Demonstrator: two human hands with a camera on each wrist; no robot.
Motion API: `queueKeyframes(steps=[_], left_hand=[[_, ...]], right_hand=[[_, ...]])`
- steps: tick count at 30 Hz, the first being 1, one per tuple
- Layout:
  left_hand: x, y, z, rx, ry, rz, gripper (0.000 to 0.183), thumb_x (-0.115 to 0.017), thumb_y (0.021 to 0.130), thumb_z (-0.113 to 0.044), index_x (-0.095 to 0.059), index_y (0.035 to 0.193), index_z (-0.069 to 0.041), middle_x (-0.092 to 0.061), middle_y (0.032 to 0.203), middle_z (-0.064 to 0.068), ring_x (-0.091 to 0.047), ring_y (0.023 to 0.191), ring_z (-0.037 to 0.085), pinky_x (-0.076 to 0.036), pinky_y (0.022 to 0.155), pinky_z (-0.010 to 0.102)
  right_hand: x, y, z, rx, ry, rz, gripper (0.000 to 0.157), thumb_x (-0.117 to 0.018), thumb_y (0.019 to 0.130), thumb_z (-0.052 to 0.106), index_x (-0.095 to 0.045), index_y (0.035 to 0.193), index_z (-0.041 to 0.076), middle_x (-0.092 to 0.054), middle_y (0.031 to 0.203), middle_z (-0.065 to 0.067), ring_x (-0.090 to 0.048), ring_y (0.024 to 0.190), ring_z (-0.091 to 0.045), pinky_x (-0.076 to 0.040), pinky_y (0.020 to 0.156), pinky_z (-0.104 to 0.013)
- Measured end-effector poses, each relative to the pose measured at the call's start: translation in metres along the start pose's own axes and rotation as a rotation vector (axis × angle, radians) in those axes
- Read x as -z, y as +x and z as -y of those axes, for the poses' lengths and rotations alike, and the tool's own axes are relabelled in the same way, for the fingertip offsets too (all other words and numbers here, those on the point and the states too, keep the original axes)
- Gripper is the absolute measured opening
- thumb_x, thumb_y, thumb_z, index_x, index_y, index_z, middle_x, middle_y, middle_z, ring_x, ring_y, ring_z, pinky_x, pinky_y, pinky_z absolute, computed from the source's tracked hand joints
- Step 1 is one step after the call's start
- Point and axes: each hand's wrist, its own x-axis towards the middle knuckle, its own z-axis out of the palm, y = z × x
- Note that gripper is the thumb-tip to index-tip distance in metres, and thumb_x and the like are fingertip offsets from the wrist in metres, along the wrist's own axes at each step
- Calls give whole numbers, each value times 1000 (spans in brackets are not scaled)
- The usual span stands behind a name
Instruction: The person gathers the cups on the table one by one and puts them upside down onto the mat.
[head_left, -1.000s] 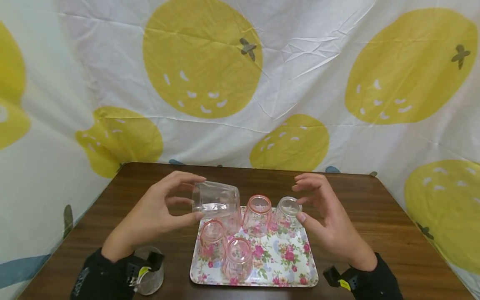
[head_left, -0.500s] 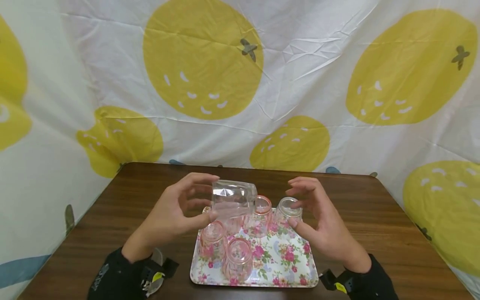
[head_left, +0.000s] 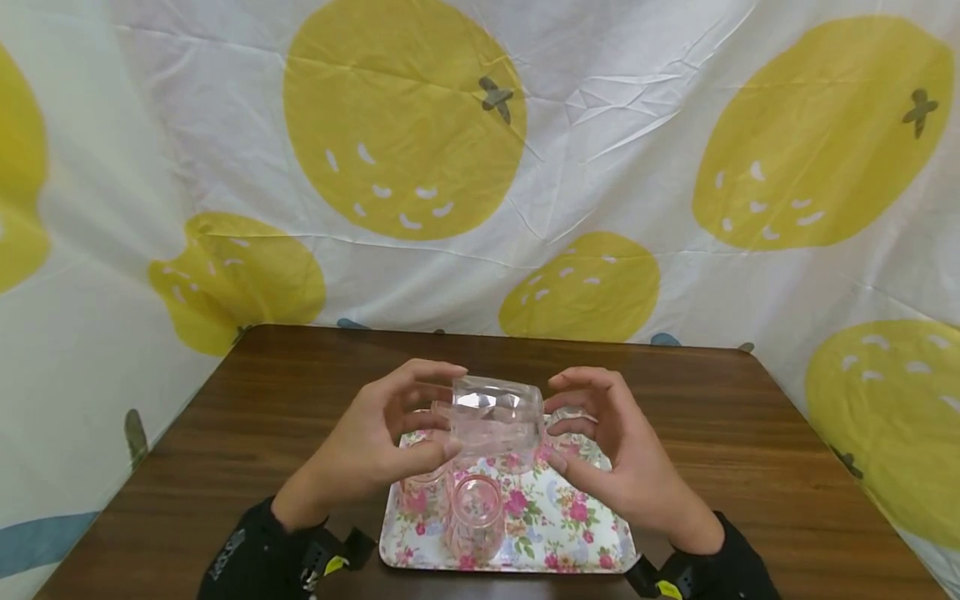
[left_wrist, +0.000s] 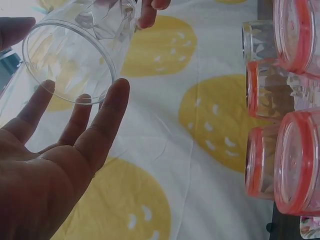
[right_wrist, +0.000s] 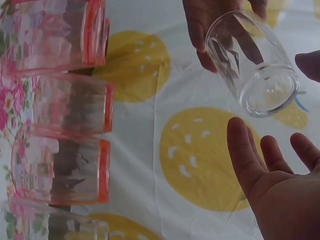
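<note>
A clear drinking glass [head_left: 497, 417] lies on its side in the air above the tray. My left hand [head_left: 378, 433] holds it at the mouth end, fingertips and thumb spread round the rim, as the left wrist view shows on the glass [left_wrist: 75, 62]. Its thick base faces my right hand [head_left: 626, 467], whose fingers are loosely curved close to that end. In the right wrist view a gap shows between the right fingertips and the base of the glass [right_wrist: 270, 90]. Below, a pink glass [head_left: 477, 518] stands upside down on the flowered tray [head_left: 547, 542].
Several more pink-tinted glasses [right_wrist: 95, 170] stand on the tray, base up, partly hidden by the hands in the head view. A clear glass [right_wrist: 92, 230] stands in line with them. The tray rests on a dark wooden table [head_left: 750, 433]; a lemon-print cloth [head_left: 420, 283] hangs behind.
My left hand has carried the clear glass to the right, over the tray. The right hand has moved left, closer to the base. The glasses on the tray have stayed put.
</note>
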Motion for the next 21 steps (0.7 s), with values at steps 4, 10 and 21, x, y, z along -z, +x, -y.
queueKeyframes(steps=[4,10,21], left_hand=[[-3,0,1,9,-19,6,58,-74,80,6,-53,134,-3,-53,135,18,-56,112,32,-59,89,46],[-5,1,2,-2,-27,15,58,-73,80,7,-53,134,-3,-53,136,19,-56,113,32,-58,91,45],[-8,1,1,3,-54,34,56,-71,82,5,-52,134,-3,-51,137,20,-58,114,30,-58,92,44]], right_hand=[[-3,-1,-1,-28,23,0,71,-63,79,-25,-32,140,-11,-45,138,-8,-52,116,-30,-56,90,-29],[-5,-1,-1,-37,41,-18,68,-64,79,-24,-35,139,-10,-47,136,-7,-54,115,-30,-56,90,-27],[-10,4,-2,63,122,-62,51,-64,78,-26,-48,126,-16,-53,124,-14,-60,110,-33,-61,84,-30]])
